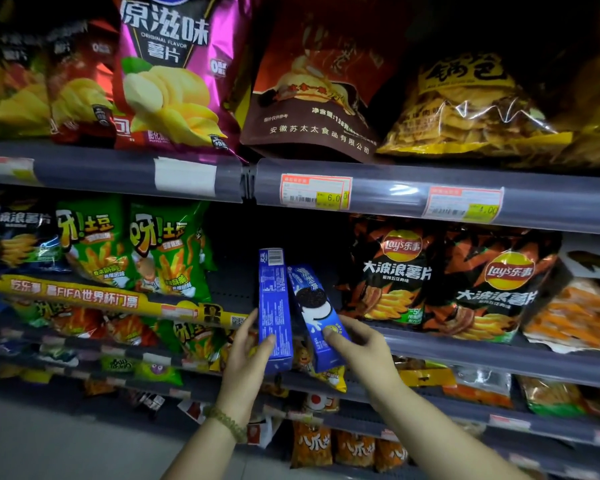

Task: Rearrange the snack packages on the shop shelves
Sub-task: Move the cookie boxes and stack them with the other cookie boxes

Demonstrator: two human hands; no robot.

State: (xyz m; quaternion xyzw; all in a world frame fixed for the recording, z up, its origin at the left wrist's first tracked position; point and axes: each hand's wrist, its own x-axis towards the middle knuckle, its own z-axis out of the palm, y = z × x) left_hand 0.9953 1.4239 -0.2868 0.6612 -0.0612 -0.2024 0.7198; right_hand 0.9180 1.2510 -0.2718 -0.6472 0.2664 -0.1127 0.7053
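Between the green potato-stick bags [167, 251] and the Lay's bags [392, 271], 2 blue cookie boxes stand in a dark gap. Left hand [246, 355] pinches the plain-backed box [274, 306]; right hand [357, 344] grips the tilted Oreo box [316, 313], seemingly mid-placement. Next, I judge, both need pushing upright, just beyond the fingertips.

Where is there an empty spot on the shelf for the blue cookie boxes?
Free: the dark gap on the middle shelf, between the green fry bags and the black chip bags. Crowded: the top shelf and the lower rows.
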